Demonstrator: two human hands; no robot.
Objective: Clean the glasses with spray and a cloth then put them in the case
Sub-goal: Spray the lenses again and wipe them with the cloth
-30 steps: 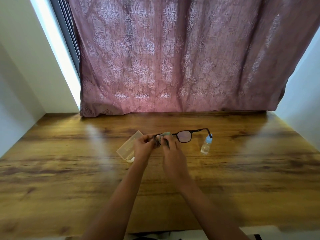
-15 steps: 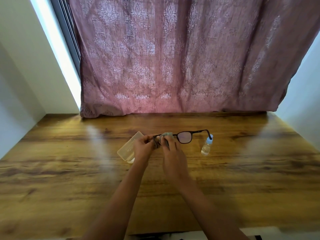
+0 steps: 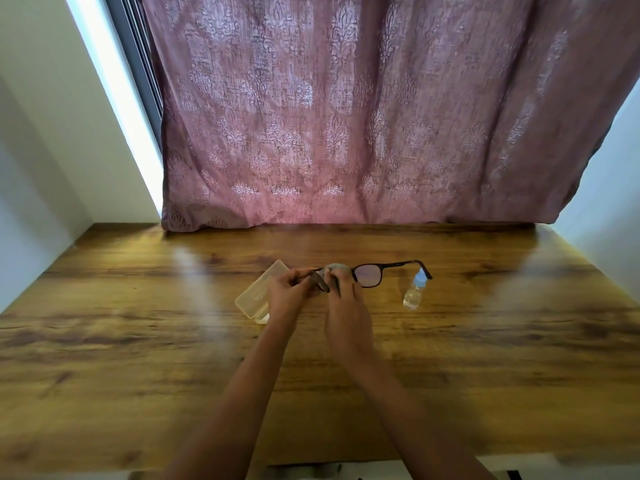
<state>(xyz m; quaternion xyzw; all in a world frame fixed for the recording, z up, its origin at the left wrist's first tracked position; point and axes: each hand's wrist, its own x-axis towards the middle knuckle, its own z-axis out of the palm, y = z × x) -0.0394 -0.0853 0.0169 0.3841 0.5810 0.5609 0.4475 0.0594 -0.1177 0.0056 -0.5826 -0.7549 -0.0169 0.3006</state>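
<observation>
Wiping stage. Left hand (image 3: 287, 296) grip pinches the glasses (image 3: 369, 277) above the desk (image 3: 138, 341). Right hand (image 3: 346, 317) apparently pinches the cloth (image 3: 334, 267) over one lens. Casing outstanding: case (image 3: 258, 296) lies beside.

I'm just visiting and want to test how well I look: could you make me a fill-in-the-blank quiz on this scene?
1. The right hand rubs a ___ on the glasses.
2. The spray bottle stands ___ on the table.
3. The ___ lies on the table beside the left hand.
Missing words: cloth; upright; case.
</observation>
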